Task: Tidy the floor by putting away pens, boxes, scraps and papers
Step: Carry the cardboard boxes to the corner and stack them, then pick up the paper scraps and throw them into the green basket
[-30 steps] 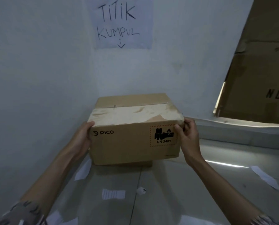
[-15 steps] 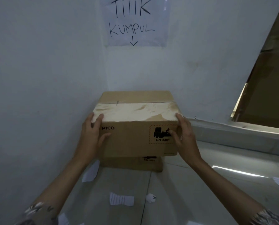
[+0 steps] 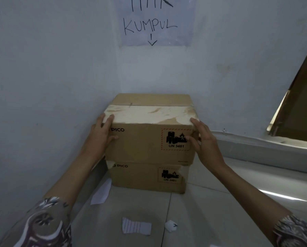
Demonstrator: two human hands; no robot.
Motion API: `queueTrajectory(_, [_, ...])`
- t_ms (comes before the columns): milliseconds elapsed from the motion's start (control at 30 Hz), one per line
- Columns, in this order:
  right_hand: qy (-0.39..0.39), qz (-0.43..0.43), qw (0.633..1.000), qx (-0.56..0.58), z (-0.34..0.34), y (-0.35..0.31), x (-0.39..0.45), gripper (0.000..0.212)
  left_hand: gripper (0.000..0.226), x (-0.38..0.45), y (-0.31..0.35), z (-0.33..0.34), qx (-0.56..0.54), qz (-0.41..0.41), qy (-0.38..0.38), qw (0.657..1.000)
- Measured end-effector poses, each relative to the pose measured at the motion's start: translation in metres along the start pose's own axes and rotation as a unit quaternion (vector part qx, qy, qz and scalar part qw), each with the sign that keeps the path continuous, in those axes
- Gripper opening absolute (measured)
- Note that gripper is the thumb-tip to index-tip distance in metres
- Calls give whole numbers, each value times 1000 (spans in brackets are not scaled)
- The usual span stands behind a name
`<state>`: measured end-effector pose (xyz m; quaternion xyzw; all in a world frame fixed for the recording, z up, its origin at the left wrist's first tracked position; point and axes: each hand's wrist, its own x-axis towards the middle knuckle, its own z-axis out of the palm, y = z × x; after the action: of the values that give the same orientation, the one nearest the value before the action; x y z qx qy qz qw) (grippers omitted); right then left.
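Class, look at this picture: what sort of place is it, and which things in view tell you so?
Probably a storeroom or office corner used as a collection spot: a handwritten sign with an arrow on the bare wall, two stacked shipping boxes beneath it, and paper scraps on the tiled floor.

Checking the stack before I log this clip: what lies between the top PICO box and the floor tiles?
In the head view, a second PICO box lies there; the top box, with both hands at its front corners, rests directly on it, and it sits on the floor.
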<state>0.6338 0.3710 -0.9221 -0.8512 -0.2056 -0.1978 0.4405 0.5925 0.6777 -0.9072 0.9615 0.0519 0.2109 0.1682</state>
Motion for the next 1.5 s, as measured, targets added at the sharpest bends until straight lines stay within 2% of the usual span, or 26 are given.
queueTrajectory(267, [11, -6, 1000, -8, 7, -1, 1, 51, 70, 4, -5, 1, 35, -1, -9, 999])
queueTrajectory(367, [-7, 4, 1000, -1, 6, -3, -1, 54, 73, 2, -5, -3, 31, -12, -26, 999])
queueTrajectory(500, [-54, 29, 998, 4, 1, -6, -11, 71, 87, -14, -5, -10, 24, -33, -53, 998])
queueTrajectory(567, [-50, 41, 998, -2, -3, -11, -24, 77, 87, -38, -6, -16, -2, -55, -49, 997])
queueTrajectory(667, [-44, 57, 997, -19, -10, -20, -52, 69, 83, -80, -15, -23, -12, -97, -82, 992])
queueTrajectory(833, [-104, 70, 991, -40, -6, -36, -103, 49, 69, -159, -32, -39, -9, -158, -144, 977])
queueTrajectory(1000, [-181, 110, 977, -28, 34, -56, -154, 25, 49, -248, -41, -41, -145, -243, -155, 947])
queueTrajectory(1067, [-215, 141, 966, -14, 57, -64, -174, 23, 44, -280, -47, -34, -164, -274, -168, 933])
queueTrajectory(1267, [-278, 149, 949, 1, 123, -78, -209, 20, 39, -334, -65, -9, -170, -331, -173, 912])
queueTrajectory(1400, [-300, 142, 943, 1, 163, -74, -203, 21, 40, -345, -77, 8, -135, -335, -179, 915])
queueTrajectory(1500, [-321, 121, 939, -8, 203, -67, -189, 30, 38, -347, -89, 21, -143, -340, -151, 917])
